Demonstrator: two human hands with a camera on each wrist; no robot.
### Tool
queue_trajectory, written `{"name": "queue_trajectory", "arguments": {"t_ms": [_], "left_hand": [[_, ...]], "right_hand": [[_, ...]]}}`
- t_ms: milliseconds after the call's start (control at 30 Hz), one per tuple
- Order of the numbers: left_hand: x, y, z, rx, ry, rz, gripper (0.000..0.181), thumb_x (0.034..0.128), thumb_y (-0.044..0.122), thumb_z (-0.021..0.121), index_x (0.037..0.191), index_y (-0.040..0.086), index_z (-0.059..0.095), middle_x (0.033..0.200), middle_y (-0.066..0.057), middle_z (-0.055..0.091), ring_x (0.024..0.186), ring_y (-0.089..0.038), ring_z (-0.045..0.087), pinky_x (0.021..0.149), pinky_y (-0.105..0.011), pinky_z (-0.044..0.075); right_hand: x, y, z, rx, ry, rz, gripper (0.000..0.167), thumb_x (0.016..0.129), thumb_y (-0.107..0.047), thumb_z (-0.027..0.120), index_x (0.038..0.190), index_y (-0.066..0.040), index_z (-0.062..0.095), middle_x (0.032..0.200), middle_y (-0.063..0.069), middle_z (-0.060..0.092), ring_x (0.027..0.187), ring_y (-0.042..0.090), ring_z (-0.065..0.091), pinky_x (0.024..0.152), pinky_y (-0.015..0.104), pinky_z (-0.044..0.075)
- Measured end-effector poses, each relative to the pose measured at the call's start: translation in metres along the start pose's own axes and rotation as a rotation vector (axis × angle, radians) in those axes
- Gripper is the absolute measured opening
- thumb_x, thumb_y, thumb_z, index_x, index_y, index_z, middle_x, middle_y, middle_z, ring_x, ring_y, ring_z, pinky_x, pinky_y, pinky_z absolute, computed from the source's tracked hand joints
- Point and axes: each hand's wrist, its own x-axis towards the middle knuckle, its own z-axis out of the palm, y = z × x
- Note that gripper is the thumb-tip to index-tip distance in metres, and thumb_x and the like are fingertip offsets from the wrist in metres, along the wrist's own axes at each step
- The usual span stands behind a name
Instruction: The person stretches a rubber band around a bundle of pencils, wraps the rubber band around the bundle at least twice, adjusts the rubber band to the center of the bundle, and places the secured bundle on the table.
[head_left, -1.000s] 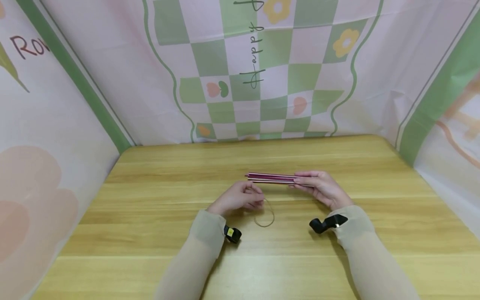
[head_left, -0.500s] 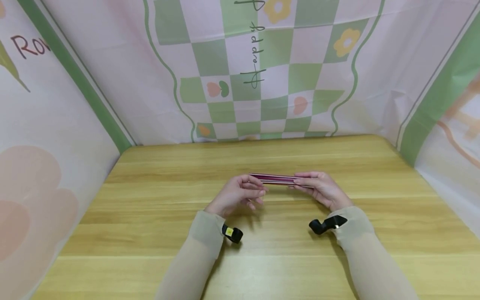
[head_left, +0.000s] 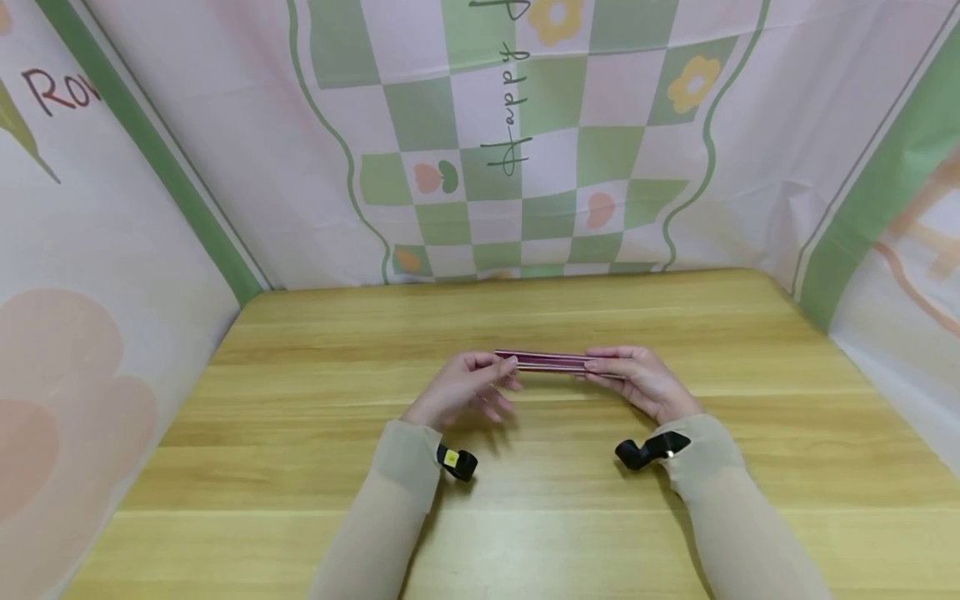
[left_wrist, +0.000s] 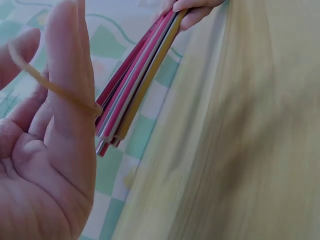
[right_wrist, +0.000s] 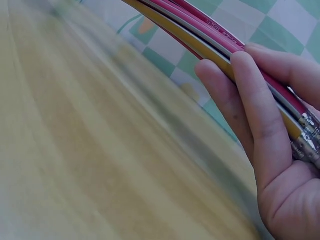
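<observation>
The right grip [head_left: 648,385] is grasping a pencil bundle [head_left: 551,362] near its metal-ferruled ends; the bundle's long axis is running sideways above the desk [head_left: 540,517], its other ends pointing toward the left grip [head_left: 463,388]; this nearer hand is carrying a rubber band [left_wrist: 60,91] across loosely extended fingers.

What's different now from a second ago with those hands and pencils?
In the head view, the left hand moved slightly left and its fingertips rose to the left end of the pencils. The rubber band, which hung from that hand in a loop, now runs across it, as the left wrist view shows. The right hand holds the pencils as before, nearly unmoved.
</observation>
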Motion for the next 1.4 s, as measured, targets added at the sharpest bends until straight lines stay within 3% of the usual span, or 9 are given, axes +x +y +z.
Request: {"name": "queue_trajectory", "arguments": {"t_ms": [167,400,633,767,933,1133,1400], "left_hand": [[-0.002,0.000,-0.008,-0.016,0.056,0.014,0.037,0.0963,0.030,0.066,0.123,0.005,0.062,0.118,-0.021,0.067,0.080,-0.023,0.072,0.060,-0.028,0.059],[0.000,-0.004,-0.019,-0.024,0.166,0.039,0.045,0.0926,0.025,0.071,0.131,0.006,0.059,0.105,-0.001,0.061,0.080,-0.017,0.068,0.062,-0.028,0.059],[0.003,-0.010,-0.018,0.049,0.262,0.080,0.049,0.0875,0.021,0.077,0.130,0.003,0.059,0.124,-0.012,0.056,0.092,-0.016,0.061,0.075,-0.033,0.061],[0.005,-0.013,-0.017,0.054,0.246,0.077,0.055,0.0865,0.016,0.078,0.135,0.002,0.055,0.137,-0.014,0.054,0.098,-0.018,0.063,0.081,-0.032,0.060],[0.007,-0.015,-0.011,0.081,0.189,0.088,0.061,0.0861,0.014,0.077,0.140,0.005,0.051,0.145,-0.011,0.053,0.118,-0.024,0.060,0.094,-0.035,0.057],[0.013,-0.017,0.001,0.132,0.169,0.148,0.069,0.0862,0.019,0.078,0.146,0.006,0.045,0.146,-0.010,0.053,0.131,-0.028,0.051,0.112,-0.042,0.043],[0.021,-0.020,0.015,0.054,0.188,0.189,0.066,0.0859,0.012,0.077,0.143,0.003,0.046,0.146,-0.015,0.053,0.132,-0.028,0.051,0.108,-0.039,0.047]], "right_hand": [[0.000,0.002,0.000,-0.024,0.002,0.007,0.022,0.091,0.012,0.061,0.103,-0.002,0.072,0.102,0.014,0.072,0.090,0.025,0.075,0.085,0.025,0.058],[-0.001,0.003,-0.001,-0.021,-0.024,0.011,0.022,0.092,0.010,0.060,0.102,-0.005,0.073,0.101,0.014,0.073,0.091,0.025,0.075,0.084,0.023,0.058],[-0.002,0.003,-0.002,-0.014,-0.023,0.021,0.021,0.092,0.010,0.061,0.107,-0.001,0.071,0.103,0.015,0.072,0.092,0.027,0.074,0.085,0.023,0.058],[-0.003,0.003,-0.002,-0.013,-0.023,0.023,0.022,0.092,0.010,0.060,0.109,0.001,0.071,0.104,0.015,0.072,0.092,0.027,0.074,0.085,0.024,0.058],[-0.003,0.004,-0.003,-0.012,-0.041,0.010,0.022,0.092,0.011,0.059,0.107,0.000,0.071,0.104,0.014,0.072,0.092,0.026,0.074,0.085,0.024,0.059],[-0.002,0.005,-0.003,-0.017,-0.049,0.007,0.024,0.093,0.012,0.058,0.106,-0.001,0.072,0.103,0.014,0.073,0.091,0.027,0.074,0.084,0.025,0.059],[-0.002,0.006,-0.002,-0.040,-0.054,0.011,0.025,0.093,0.012,0.056,0.107,-0.002,0.072,0.103,0.013,0.074,0.093,0.026,0.074,0.085,0.025,0.059]]}}
